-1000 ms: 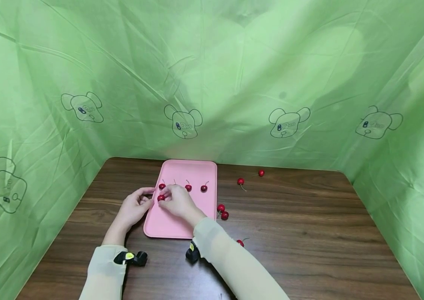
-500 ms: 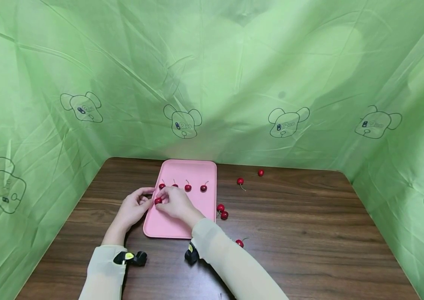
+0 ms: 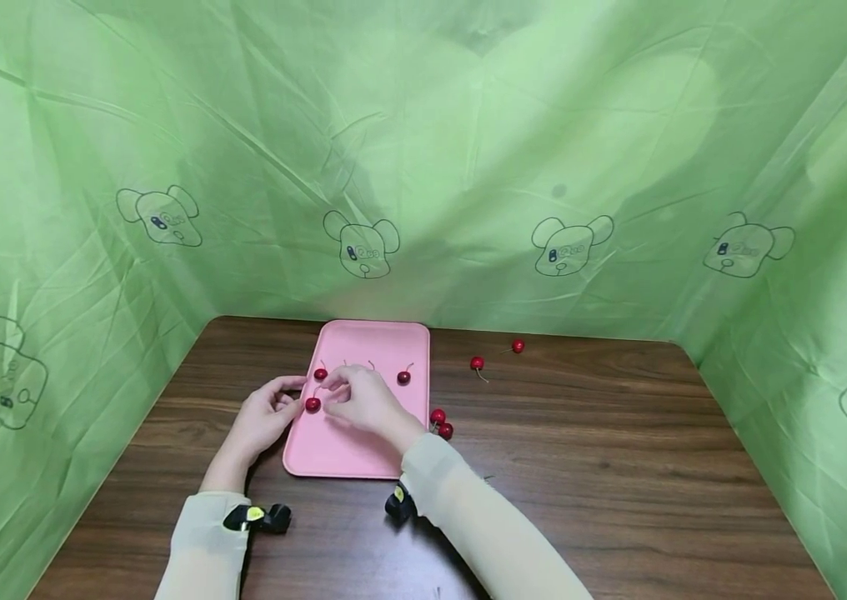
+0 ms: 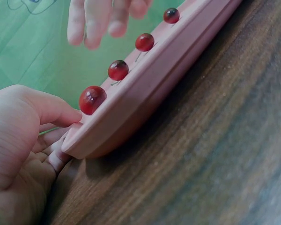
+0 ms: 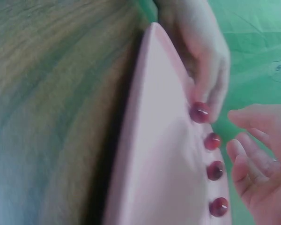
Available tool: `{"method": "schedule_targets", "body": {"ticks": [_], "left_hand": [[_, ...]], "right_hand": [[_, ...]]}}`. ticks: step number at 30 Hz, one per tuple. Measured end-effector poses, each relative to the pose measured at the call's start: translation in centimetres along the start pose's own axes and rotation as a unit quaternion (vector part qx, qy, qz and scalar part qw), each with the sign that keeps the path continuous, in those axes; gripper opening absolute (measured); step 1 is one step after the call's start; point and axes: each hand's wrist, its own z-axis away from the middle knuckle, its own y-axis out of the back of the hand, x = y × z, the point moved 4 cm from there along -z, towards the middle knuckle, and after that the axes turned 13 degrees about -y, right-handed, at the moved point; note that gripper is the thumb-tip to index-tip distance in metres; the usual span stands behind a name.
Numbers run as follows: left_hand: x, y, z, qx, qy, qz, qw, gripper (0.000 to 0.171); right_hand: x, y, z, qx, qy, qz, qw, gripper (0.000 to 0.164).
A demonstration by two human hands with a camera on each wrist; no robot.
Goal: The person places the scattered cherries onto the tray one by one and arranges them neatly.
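Note:
My left hand (image 3: pixel 268 417) grips the left rim of a pink tray (image 3: pixel 352 458), thumb on top and fingers beneath, as the left wrist view shows. Just inside that rim, close to the thumb, lies a red cherry (image 3: pixel 313 404) with its stem up. My right hand (image 3: pixel 363 404) hovers over the tray beside this cherry, fingers spread apart and holding nothing; the right wrist view shows the gap between fingers and fruit. Behind the near cherry runs a row of cherries, with one (image 3: pixel 321 374) at its left end and another (image 3: pixel 404 377) at its right; the right hand hides those between.
On the brown wooden table (image 3: pixel 603 467), two cherries (image 3: pixel 445 431) sit together against the tray's right side. Farther back are two more, one cherry (image 3: pixel 477 363) nearer and another cherry (image 3: pixel 518 346) behind. A green cloth (image 3: pixel 461 283) encloses the table's back and sides.
My right hand has set the cherry down at the tray's left edge, let go of it and drawn off to the right, fingers opening. The left hand keeps its place on the rim.

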Motion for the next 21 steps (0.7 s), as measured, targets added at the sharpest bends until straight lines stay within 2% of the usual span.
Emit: {"method": "schedule_targets", "body": {"ticks": [8,10,15,21], "left_hand": [[-0.1,0.0,0.1,0.000,0.006,-0.002,1.0000,0.039],[-0.1,0.0,0.1,-0.001,0.006,-0.001,1.0000,0.039],[-0.2,-0.1,0.2,-0.002,0.006,0.002,1.0000,0.038],[-0.2,0.0,0.3,-0.002,0.007,-0.006,1.0000,0.039]], "right_hand": [[0.3,4.5,2.1,0.005,0.005,-0.008,1.000,0.030],[0.8,6.1,2.8,0.019,0.011,-0.016,1.000,0.030],[3.0,9.9,4.9,0.054,0.012,-0.028,0.998,0.027],[6.2,13.3,7.4,0.086,-0.011,-0.032,0.996,0.027]]}}
